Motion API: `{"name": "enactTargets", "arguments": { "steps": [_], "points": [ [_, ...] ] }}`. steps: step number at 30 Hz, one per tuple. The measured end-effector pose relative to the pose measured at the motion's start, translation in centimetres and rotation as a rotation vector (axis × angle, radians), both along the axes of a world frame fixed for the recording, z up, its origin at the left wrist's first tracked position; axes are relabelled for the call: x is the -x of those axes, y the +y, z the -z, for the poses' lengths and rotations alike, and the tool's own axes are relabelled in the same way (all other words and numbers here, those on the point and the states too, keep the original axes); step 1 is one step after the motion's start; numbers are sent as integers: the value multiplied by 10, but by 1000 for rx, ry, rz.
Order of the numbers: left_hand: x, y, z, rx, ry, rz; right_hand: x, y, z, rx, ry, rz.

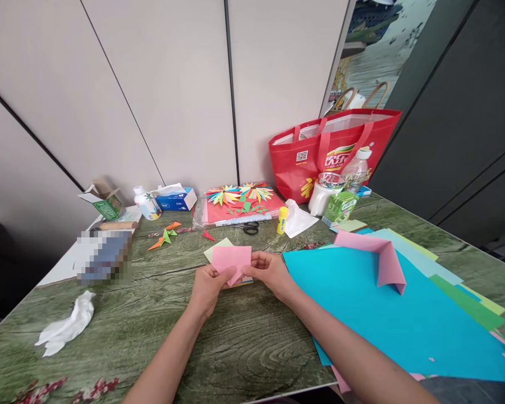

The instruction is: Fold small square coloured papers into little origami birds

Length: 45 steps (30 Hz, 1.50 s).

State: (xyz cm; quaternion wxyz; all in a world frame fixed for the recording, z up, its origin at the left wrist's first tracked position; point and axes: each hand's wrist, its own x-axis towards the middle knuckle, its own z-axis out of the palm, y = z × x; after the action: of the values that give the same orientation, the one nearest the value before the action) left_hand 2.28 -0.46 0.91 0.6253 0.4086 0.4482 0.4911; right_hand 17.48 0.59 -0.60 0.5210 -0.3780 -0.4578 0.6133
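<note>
A pink paper square (231, 257) is held up between my two hands, above the table's middle. My left hand (208, 286) pinches its lower left edge with thumb and fingers. On the other side, my right hand (272, 272) grips the lower right part, fingers behind and thumb in front. The bottom of the sheet seems folded toward a point. Behind it shows a pale yellow-green paper (219, 247), lying partly hidden. Beyond my hands are black-handled scissors (251, 228), a yellow glue stick (282, 220) and a small red folded paper piece (208, 235).
Large blue paper (345, 303) covers the right side, with a creased pink strip (389, 255) on it. Orange and green folded pieces (166, 237) and a crumpled tissue (69, 325) lie left. Paper fans (223, 195), a red bag (294, 168) and a green box (340, 209) stand along the back.
</note>
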Motion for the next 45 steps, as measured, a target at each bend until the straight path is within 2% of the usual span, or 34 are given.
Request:
{"name": "enactTargets", "arguments": {
  "steps": [6, 16, 22, 31, 36, 39, 45],
  "points": [
    [-2, 0, 1, 0, 0, -5, 1, 2, 5, -59, -36, -2],
    [-6, -3, 1, -67, 118, -42, 6, -2, 7, -176, -112, -43],
    [-4, 0, 4, -92, 142, -19, 1, 2, 7, -136, -100, -71],
    [-1, 0, 0, -88, 110, 16, -4, 3, 0, -5, -46, -55],
    [3, 3, 2, -94, 154, -20, -4, 1, -6, -41, 43, -126],
    [4, 2, 0, -91, 211, -21, -3, 0, -4, -88, 3, -161],
    [-3, -2, 0, -65, 132, 98, -1, 4, 7, -69, -105, 35]
  ]
}}
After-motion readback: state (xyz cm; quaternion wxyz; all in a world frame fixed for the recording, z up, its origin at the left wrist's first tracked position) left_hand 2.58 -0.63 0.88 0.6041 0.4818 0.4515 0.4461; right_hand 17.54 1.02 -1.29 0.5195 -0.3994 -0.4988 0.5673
